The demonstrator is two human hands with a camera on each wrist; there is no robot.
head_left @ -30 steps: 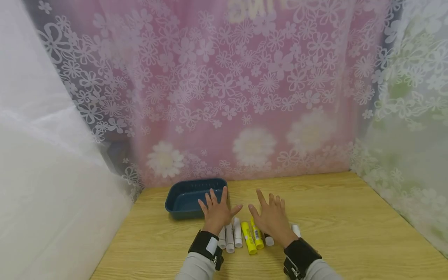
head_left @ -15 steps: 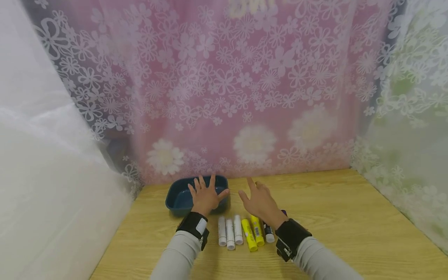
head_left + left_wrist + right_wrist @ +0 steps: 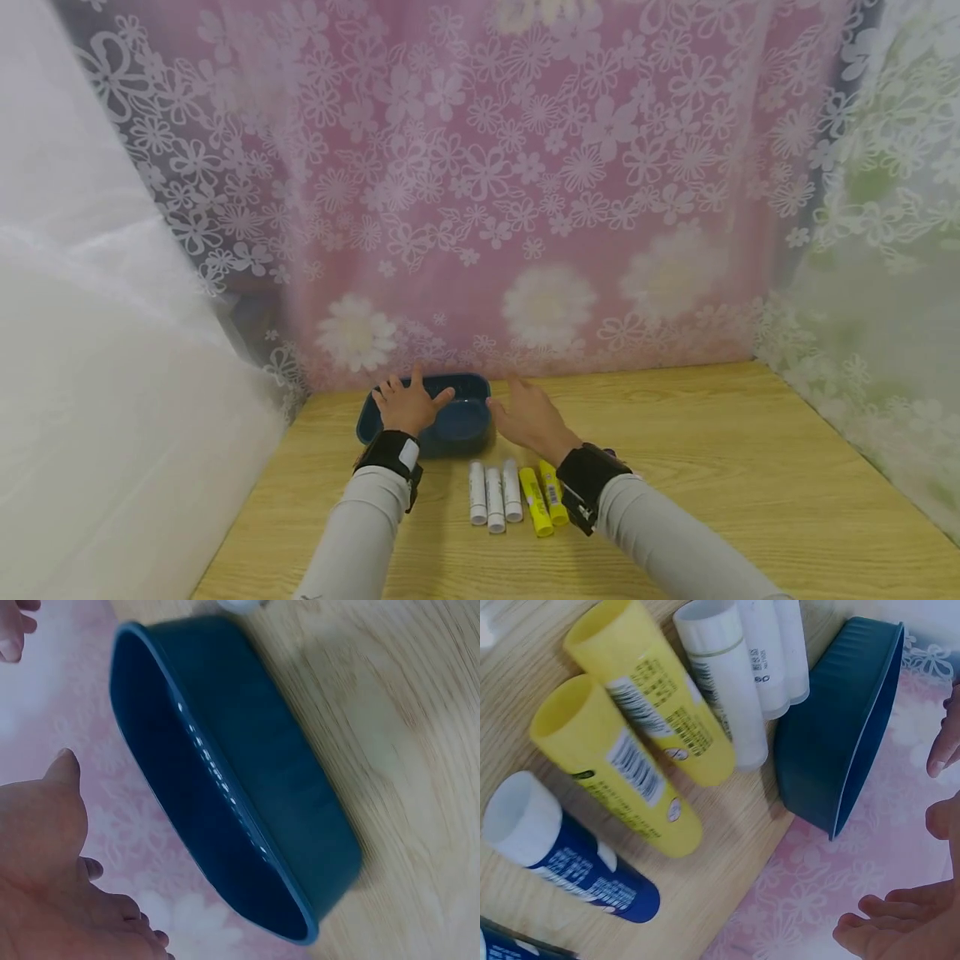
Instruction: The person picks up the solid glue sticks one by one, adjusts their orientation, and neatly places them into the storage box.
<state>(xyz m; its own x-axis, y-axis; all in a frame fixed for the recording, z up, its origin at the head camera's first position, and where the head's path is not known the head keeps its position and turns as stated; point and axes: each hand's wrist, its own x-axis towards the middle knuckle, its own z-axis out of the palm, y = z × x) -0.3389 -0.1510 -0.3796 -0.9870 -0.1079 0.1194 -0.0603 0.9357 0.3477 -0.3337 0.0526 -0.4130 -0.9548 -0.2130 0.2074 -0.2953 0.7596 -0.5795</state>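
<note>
"Grey sleeves point(image 3: 352, 521) at the near edge. What lies closest to them?"

"A row on the wooden table point(image 3: 750, 467): three white tubes point(image 3: 495, 500), two yellow tubes point(image 3: 535, 504) and, in the right wrist view, two blue tubes point(image 3: 577, 855), one only partly in view."

"And the hands?"

"Past the row. The left hand point(image 3: 407, 408) is over the left part of the tub point(image 3: 453, 448), fingers spread, thumb out, holding nothing. The right hand point(image 3: 528, 417) is just beside the tub's right end, fingers loosely extended, holding nothing either. The wrist views show both apart from it."

"Describe the tub."

"Dark blue, oblong, rounded corners, upright on the table. Its sheen suggests moulded plastic: probably light, stiff, slightly slick, not very fragile."

"Where would you take hold?"

"The rim at both short ends, one hand each, so it stays level. Its smooth walls may slide under a flat palm."

"Farthest back?"

"A pink curtain point(image 3: 480, 275) with white flowers, just behind the tub."
</note>
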